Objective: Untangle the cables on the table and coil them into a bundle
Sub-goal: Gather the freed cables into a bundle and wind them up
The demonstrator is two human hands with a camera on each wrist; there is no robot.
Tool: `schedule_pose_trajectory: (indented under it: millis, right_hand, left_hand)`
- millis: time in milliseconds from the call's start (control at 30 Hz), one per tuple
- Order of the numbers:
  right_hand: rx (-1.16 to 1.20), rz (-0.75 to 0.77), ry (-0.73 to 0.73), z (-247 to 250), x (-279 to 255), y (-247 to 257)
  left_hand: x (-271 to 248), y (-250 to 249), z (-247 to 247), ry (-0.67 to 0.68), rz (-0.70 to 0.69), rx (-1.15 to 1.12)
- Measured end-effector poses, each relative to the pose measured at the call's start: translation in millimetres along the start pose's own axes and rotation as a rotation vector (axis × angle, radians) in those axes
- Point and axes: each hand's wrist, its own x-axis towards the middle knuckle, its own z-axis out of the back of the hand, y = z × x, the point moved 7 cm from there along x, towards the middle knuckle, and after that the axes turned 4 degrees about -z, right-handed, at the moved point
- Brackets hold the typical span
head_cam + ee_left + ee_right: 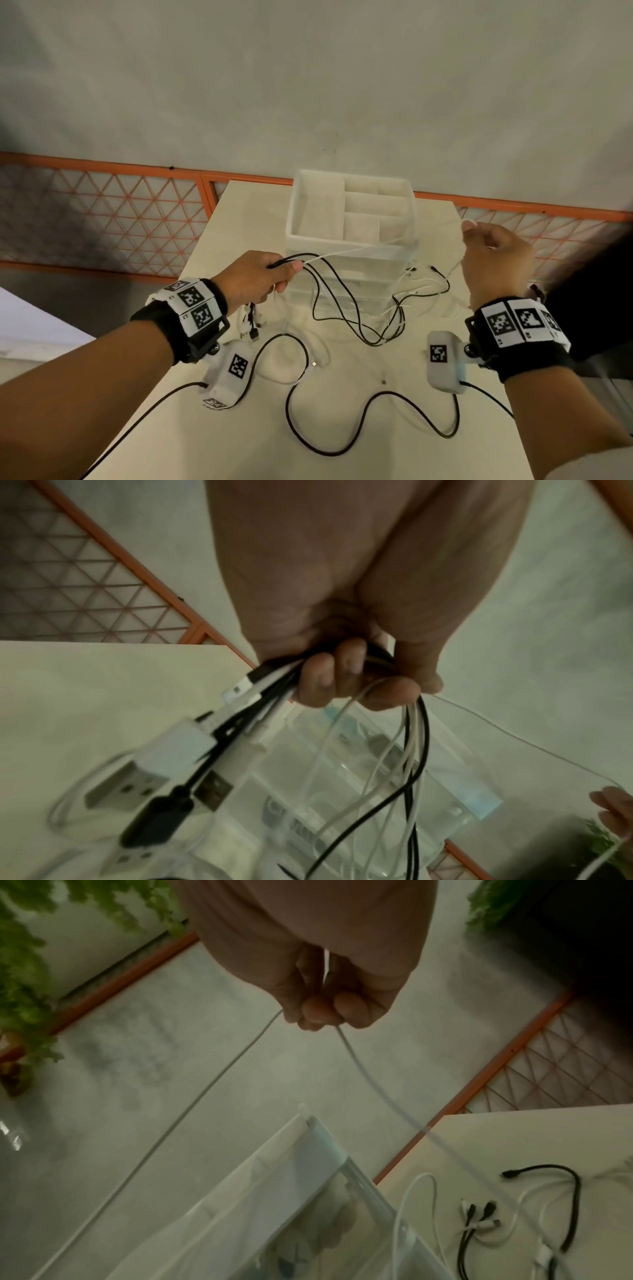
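Organizer box (349, 236) at table (394, 428) rear; loose cables (359, 308) before it.

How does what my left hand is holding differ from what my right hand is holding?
The left hand grips a bunch of black and white cables; the right hand pinches a single white cable. The left hand is lower, the right hand raised higher. Both hold cables above the table.
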Motion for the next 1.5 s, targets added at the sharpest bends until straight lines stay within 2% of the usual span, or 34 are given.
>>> schedule_pose_trajectory:
  millis: [67, 167, 267, 467, 567, 633, 733, 800, 867, 933, 1000, 1033, 1133, 1200, 1233, 1300, 1333, 1367, 1400, 1500]
  right_hand:
    - [-0.062, -0.015, -0.012, 1, 4, -2]
    - [-0.176, -0.077, 0.098, -9, 0, -9]
    - [-0.131, -0.092, 0.153, -18, -1, -14]
    - [0.068, 0.115, 0.055, -4, 9, 38]
    - [0.040, 0.118, 0.076, -5, 4, 37]
    - [-0.084, 0.049, 0.182, -14, -1, 11]
    - [-0.463, -0.114, 0.486, -34, -24, -44]
    - [-0.576, -0.102, 0.561, -42, -44, -51]
    - [-0.435, 0.008, 0.599, -51, -70, -25]
    - [-0.280, 0.095, 0.773, -72, -105, 5]
    - [-0.210, 0.109, 0.966, -98, -139, 20]
    - [-0.194, 0.076, 1.034, -110, -152, 21]
    - [-0.290, -0.150, 1.148, -125, -164, -11]
    - [-0.402, -0.197, 1.125, -121, -151, -35]
    - [-0.445, -0.139, 1.018, -117, -137, -40]
    - [-0.524, 0.084, 0.694, -105, -107, -36]
    - [-0.533, 0.175, 0.583, -101, -104, -30]
    - [-0.518, 0.225, 0.559, -103, -107, -28]
    - [-0.489, 0.231, 0.607, -109, -115, -29]
    - [-0.378, 0.150, 0.830, -126, -149, -49]
  left_hand:
    - [-2, 6, 1, 0.009, 0.017, -0.056]
    - [-5, 12, 5, 0.024, 0.047, -0.196]
    - [-7, 17, 7, 0.055, 0.053, -0.210]
    - [-12, 20, 0, 0.096, 0.042, -0.165]
    - [-14, 15, 0, 0.062, 0.002, -0.100]
    - [-16, 13, 1, 0.034, -0.003, -0.097]
    - [-19, 12, 8, -0.038, 0.013, -0.109]
    - [-20, 8, 12, -0.070, 0.010, -0.078]
    - [-22, 2, 8, -0.054, -0.003, -0.044]
    - [-24, -7, -5, 0.005, -0.010, -0.053]
    - [-27, -21, -21, 0.079, -0.053, -0.048]
    - [-28, -28, -26, 0.104, -0.098, -0.017]
    - [-37, -41, -25, 0.124, -0.230, 0.109]
    - [-45, -32, -14, 0.165, -0.224, 0.202]
    - [-47, -20, -9, 0.201, -0.179, 0.284]
    - [-52, 15, -4, 0.292, -0.030, 0.484]
    - [-53, 32, -4, 0.321, 0.046, 0.557]
    - [-53, 47, -4, 0.318, 0.101, 0.605]
    - [-53, 58, -3, 0.285, 0.135, 0.630]
    - [-50, 80, 7, 0.093, 0.198, 0.594]
